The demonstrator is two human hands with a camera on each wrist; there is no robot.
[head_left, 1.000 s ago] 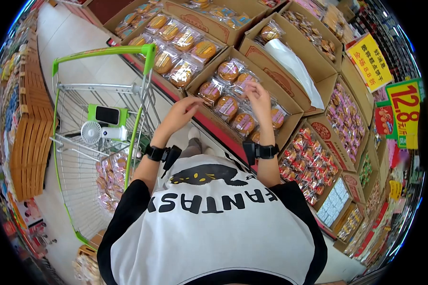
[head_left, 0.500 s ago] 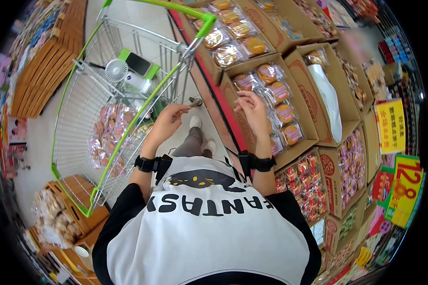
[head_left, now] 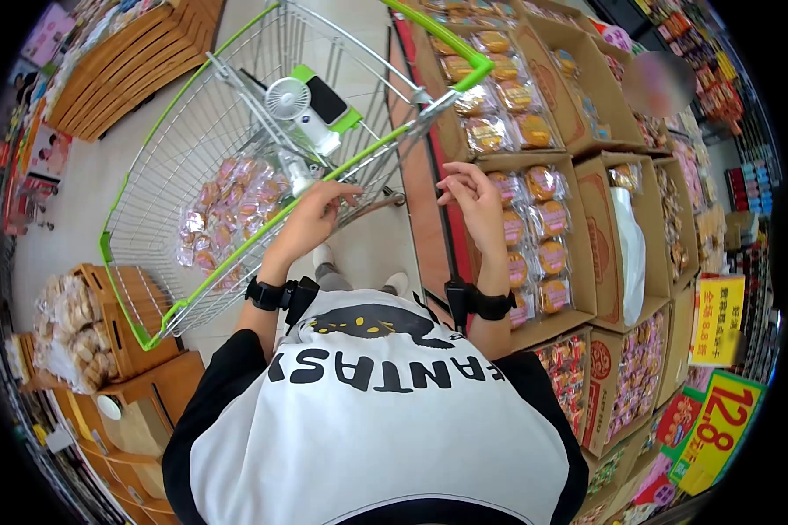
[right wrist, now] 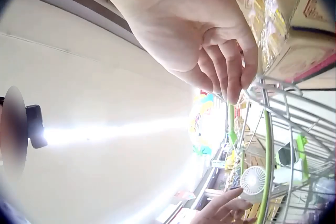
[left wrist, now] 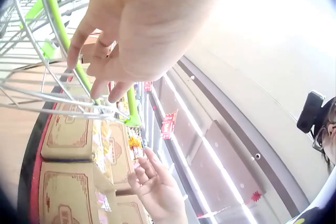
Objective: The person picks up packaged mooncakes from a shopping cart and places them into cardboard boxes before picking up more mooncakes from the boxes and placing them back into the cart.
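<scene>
In the head view, the left hand (head_left: 311,223) hovers beside the cart's green rim (head_left: 320,179), fingers loosely bent and holding nothing. The right hand (head_left: 480,210) hangs in the air at the left edge of a carton of round packaged cakes (head_left: 552,219), also empty, its fingers slightly bent. Both wrist views show relaxed fingers with nothing between them: the left hand (left wrist: 142,35) and the right hand (right wrist: 205,40). Inside the wire cart lie pink-labelled packets (head_left: 228,210), a white fan (head_left: 287,98) and a phone (head_left: 327,101) on a green holder.
More cartons (head_left: 630,227) of packaged snacks line the right side, with yellow price signs (head_left: 718,319) beyond. Wooden crates with bagged bread (head_left: 74,337) stand at lower left, and a slatted wooden display (head_left: 136,66) at upper left. Pale floor (head_left: 359,245) shows between cart and cartons.
The view has turned, and the cart and cartons have shifted rightward in it. The right hand, earlier over the cakes, is now at the carton's left edge; the left hand is nearer the cart rim.
</scene>
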